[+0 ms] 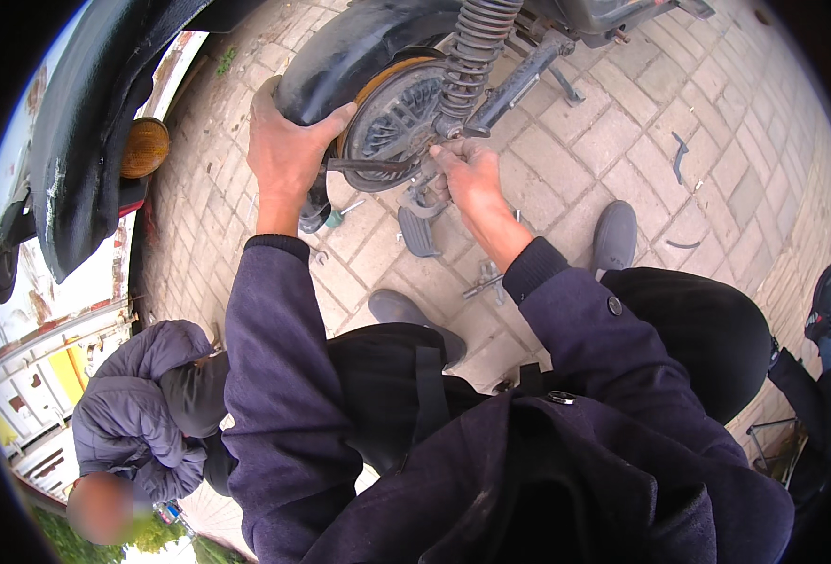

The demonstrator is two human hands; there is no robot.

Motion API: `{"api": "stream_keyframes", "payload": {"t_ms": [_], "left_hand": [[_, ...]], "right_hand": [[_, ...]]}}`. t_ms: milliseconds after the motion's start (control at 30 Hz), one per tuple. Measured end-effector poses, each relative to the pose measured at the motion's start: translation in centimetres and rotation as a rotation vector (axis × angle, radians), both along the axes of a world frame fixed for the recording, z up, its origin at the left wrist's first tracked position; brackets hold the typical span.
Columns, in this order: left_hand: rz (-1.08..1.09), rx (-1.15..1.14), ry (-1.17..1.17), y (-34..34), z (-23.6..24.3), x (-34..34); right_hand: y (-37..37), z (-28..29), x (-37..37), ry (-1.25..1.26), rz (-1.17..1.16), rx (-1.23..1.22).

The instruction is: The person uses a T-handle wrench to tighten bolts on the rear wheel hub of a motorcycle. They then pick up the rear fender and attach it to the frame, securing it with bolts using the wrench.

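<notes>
Grey, dusty metal is at the fingertips of the right hand (472,174): its thumb and index finger come together at the axle end of the motorcycle wheel (392,122), the other fingers curl below, and I cannot tell whether a small part is pinched between them. The left hand (289,155) is half open at the near outer edge of this wheel, with the thumb spread toward the orange rim (368,91); its fingers are partly hidden, so I cannot tell how firmly it holds.

Between the hands, a dark metal bar (368,165) crosses the lower edge of the wheel. Above the right hand rises a coil spring (477,61), which limits the room on that side. Below, a ribbed pedal (418,233) hangs near the paving (613,132). A green-handled screwdriver (336,217) and a wrench (320,257) lie under the left wrist; metal tools (484,280) lie between the two grey shoes.

Farther right, the paving extends widely, with a bent dark strip (681,157) on it. At left, a narrower band of paving separates the wheel from a black seat (96,113) and an orange reflector (145,148). A person in a quilted jacket (138,404) crouches at lower left.
</notes>
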State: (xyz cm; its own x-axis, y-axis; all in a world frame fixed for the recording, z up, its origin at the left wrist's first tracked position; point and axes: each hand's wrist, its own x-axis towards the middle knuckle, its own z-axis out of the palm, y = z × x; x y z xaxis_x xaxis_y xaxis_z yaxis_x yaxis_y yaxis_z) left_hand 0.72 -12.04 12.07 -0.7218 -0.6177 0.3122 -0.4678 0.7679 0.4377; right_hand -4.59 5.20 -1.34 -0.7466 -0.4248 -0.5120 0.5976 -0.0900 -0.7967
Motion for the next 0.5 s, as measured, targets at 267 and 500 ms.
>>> {"api": "stream_keyframes", "payload": {"t_ms": [267, 500], "left_hand": [[-0.031, 0.026, 0.012, -0.99, -0.28, -0.26], [-0.024, -0.014, 0.009, -1.05, -0.47, -0.24]], "right_hand": [[-0.16, 0.05, 0.20, 0.044, -0.028, -0.008], [-0.25, -0.33, 0.10, 0.238, 0.002, 0.128]]}}
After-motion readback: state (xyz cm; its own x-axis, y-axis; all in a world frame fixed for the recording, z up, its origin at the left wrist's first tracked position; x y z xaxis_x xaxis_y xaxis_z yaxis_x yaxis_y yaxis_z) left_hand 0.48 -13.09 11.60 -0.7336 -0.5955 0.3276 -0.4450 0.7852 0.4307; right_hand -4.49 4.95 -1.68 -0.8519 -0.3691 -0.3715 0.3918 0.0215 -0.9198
